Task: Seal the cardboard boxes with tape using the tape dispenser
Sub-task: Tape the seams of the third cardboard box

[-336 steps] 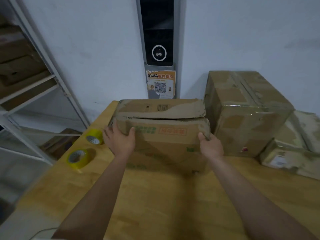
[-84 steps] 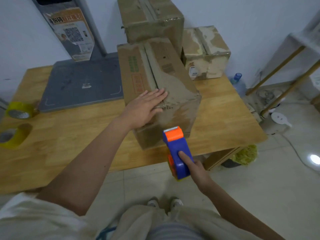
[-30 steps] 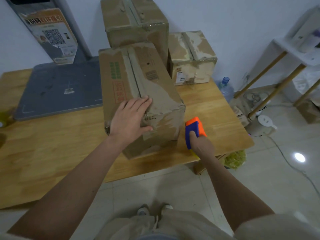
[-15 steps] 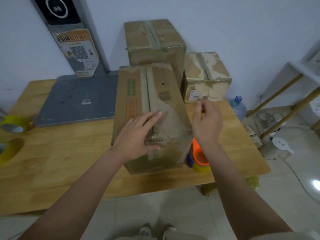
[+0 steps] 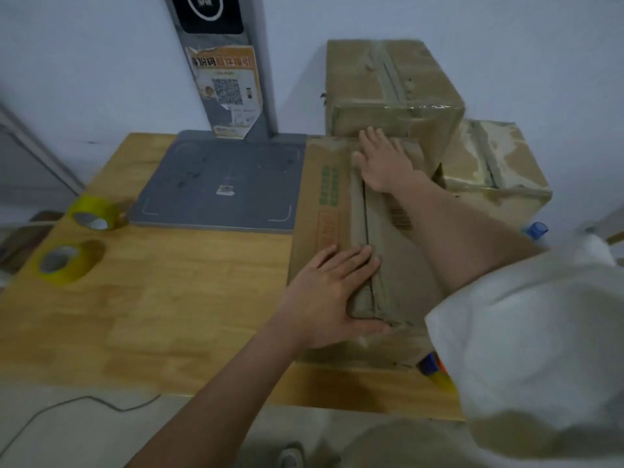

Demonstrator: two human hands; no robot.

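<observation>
A long cardboard box (image 5: 329, 211) lies on the wooden table (image 5: 162, 298), its top seam running away from me. My left hand (image 5: 332, 292) presses flat on the near end of the seam, fingers straight. At the far end of the same box my right hand (image 5: 383, 162) lies flat with spread fingers. The blue and orange tape dispenser (image 5: 432, 364) stands on the table at the box's near right corner, mostly hidden by my white sleeve.
Two taped boxes stand behind: a tall one (image 5: 391, 92) and a smaller one (image 5: 489, 173) to its right. A grey scale platform (image 5: 219, 184) with a post sits at the back. Two yellow tape rolls (image 5: 96, 214) (image 5: 66, 261) lie at the left edge.
My right hand, raised beside the box half a second ago, has reached forward and now lies flat on the box's far end. The dispenser stays on the table.
</observation>
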